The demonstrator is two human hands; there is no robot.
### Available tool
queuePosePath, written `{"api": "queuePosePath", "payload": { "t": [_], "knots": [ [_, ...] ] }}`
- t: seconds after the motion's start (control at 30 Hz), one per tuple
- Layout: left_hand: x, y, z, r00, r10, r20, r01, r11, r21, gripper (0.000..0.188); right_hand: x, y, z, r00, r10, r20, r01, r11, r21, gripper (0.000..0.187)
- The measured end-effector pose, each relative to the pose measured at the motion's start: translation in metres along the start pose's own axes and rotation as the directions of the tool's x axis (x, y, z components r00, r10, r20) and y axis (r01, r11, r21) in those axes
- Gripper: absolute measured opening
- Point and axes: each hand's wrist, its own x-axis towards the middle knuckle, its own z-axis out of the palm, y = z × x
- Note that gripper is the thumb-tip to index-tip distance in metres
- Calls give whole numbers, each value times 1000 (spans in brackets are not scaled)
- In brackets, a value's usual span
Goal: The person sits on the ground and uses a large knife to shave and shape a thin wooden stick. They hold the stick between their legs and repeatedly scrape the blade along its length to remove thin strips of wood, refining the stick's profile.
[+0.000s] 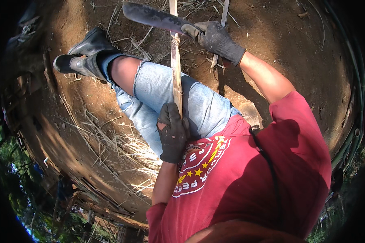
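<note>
A long pale strip of split wood or bamboo (176,69) runs from my lap up past the top edge, lying across my thigh. My left hand (172,131), in a dark glove with a torn spot, is closed round its near end. In my right hand (215,38), also gloved, is the handle of a machete (152,17). Its broad dark blade points left and crosses the strip, touching or just above it. Frayed fibres stick out from the strip just below the blade. My fingers wrap the handle, hiding most of it.
My jeans-clad legs stretch left, ending in dark rubber boots (87,44). Pale shavings (125,150) litter the dirt ground beside my legs. Another thin strip (224,12) stands beyond my right hand. Long dark poles (355,81) line the right rim.
</note>
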Motion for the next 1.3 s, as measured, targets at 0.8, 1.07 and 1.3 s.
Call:
{"api": "queuePosePath", "payload": {
  "t": [0.8, 1.07, 1.3],
  "knots": [
    [21, 30, 7, 979, -201, -21, 178, 910, -374, 35, -41, -20, 10, 926, -134, 352, 171, 983, -74, 57],
    [16, 47, -2, 924, -351, 150, 372, 739, -562, 28, -50, -3, 32, 953, -217, 211, 210, 976, 55, 39],
    [13, 40, 4, 947, -302, 108, 310, 773, -554, 28, -52, -3, 22, 934, -196, 299, 211, 977, -19, 35]
  ]
}}
